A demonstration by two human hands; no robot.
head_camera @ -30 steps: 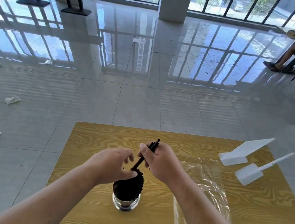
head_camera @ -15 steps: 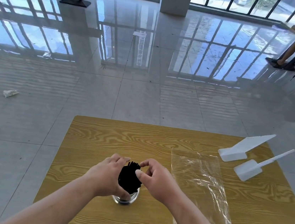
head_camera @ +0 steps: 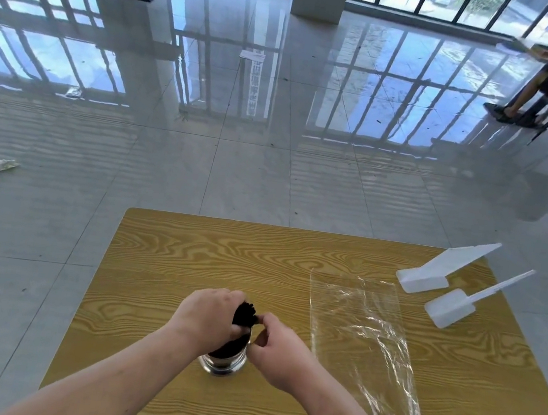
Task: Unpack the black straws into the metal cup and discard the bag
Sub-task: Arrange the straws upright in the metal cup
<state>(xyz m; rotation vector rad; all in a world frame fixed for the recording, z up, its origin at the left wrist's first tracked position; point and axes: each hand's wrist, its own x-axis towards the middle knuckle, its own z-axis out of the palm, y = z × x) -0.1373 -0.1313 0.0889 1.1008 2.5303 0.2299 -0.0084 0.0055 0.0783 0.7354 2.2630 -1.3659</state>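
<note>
Head view: our left hand clasps the light, stiff black straws in the metal cup; right hand pinches them. Limp, slippery bag at three o'clock.

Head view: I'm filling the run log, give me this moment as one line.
straws: in metal cup | left hand: around bundle | right hand: at cup rim | bag: empty, flat on table, not discarded

One head-worn wide-angle camera looks forward and down, close over the table.
</note>
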